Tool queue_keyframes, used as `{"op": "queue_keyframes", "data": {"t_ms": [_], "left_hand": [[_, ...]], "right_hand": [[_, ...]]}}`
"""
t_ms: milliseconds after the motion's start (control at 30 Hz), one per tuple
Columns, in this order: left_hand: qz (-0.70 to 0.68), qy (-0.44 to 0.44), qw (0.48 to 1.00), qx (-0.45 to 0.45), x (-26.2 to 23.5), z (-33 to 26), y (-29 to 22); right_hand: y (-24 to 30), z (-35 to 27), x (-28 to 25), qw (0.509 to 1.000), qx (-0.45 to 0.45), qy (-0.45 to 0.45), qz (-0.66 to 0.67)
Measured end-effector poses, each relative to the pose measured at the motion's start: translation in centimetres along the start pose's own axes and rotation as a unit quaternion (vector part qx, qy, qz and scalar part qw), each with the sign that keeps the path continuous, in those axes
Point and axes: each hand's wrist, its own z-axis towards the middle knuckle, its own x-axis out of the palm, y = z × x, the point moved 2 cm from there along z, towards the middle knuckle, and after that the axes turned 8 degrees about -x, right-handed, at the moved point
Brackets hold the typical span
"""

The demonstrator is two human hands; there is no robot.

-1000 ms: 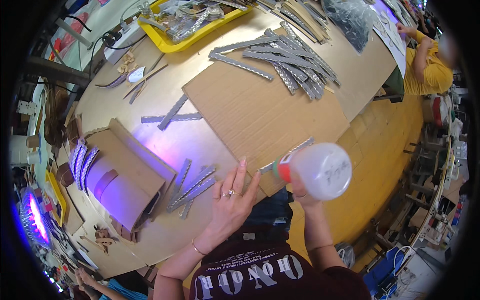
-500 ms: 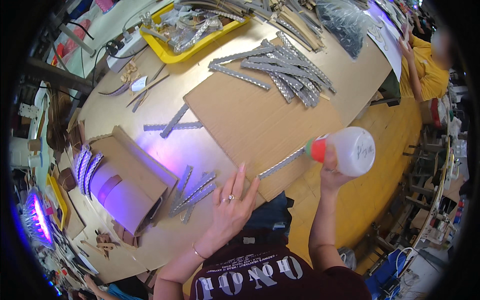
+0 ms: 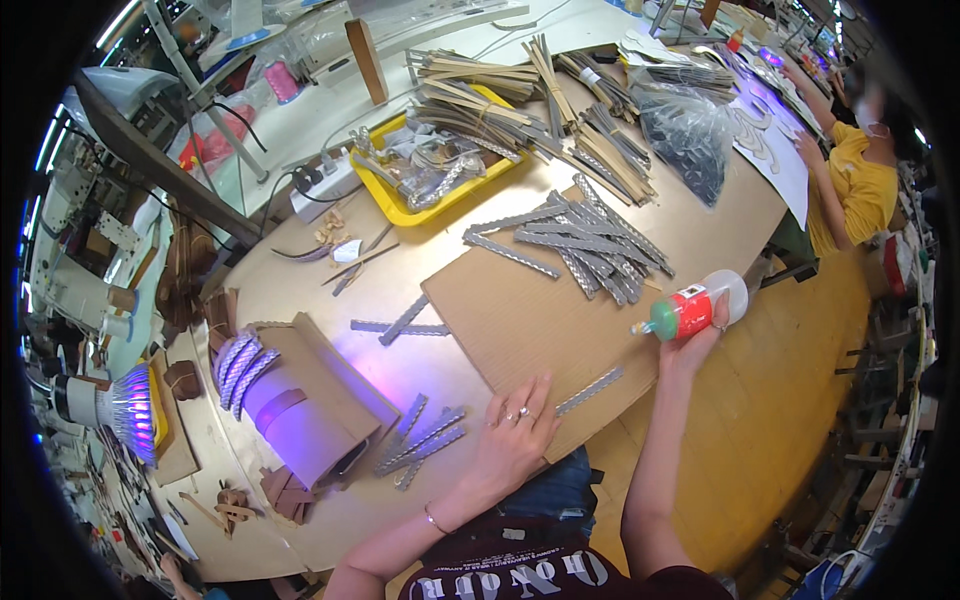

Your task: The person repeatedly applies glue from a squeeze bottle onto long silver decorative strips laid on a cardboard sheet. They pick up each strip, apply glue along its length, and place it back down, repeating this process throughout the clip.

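In the head view, your right hand (image 3: 695, 345) was closed around one translucent white plastic bottle with a red label and green cap (image 3: 697, 308), its nozzle aimed left, apart from the single grey strip with a braided silvery edge (image 3: 592, 390). That strip lay near the lower right edge of one flat brown cardboard sheet (image 3: 520, 310) on the tan tabletop (image 3: 340, 530). Your left hand (image 3: 520, 435) was palm down, fingers a little spread, at the sheet's near edge and just beside the strip's left end; you could not tell whether it touched the strip.

Two loose grey strips (image 3: 404, 322) crossed left of the sheet, and a small overlapping group of grey strips (image 3: 425, 440) lay left of your left hand. One heap of grey braided-edge strips (image 3: 590, 240) covered the sheet's far end, too tangled to count. Beyond stood one yellow plastic tray (image 3: 402, 218); to its right lay one clear plastic bag of dark pieces (image 3: 685, 140). One person in a yellow shirt (image 3: 860, 180) was at the far right.
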Motion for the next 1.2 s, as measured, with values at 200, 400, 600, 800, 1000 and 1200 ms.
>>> {"op": "queue_keyframes", "data": {"t_ms": [200, 400, 600, 800, 1000, 1200], "left_hand": [[0.053, 0.05, 0.996, -0.054, -5.6, -4.8, 2.5], [0.087, 0.042, 0.989, -0.11, -10.0, -2.6, 5.9], [0.042, -0.018, 0.999, -0.019, -0.6, 11.4, 8.5], [0.042, 0.02, 0.997, -0.054, 2.1, 11.8, 5.7], [-0.025, 0.107, 0.991, -0.08, 1.2, 3.9, -1.9], [0.01, 0.093, 0.991, -0.097, 0.7, 0.6, -4.4]], "right_hand": [[-0.5, -0.8, -1.0, 0.996, -0.045, 0.038, -0.064], [-0.7, -0.7, -1.4, 0.997, -0.025, 0.059, -0.042], [-0.8, -0.9, -1.3, 0.992, -0.076, 0.088, -0.057], [-1.1, -1.6, -0.8, 0.982, -0.125, 0.109, -0.088], [-0.1, -1.9, -1.9, 0.995, -0.038, 0.092, -0.023], [2.4, -4.7, -4.3, 0.991, -0.08, 0.063, -0.089]]}}
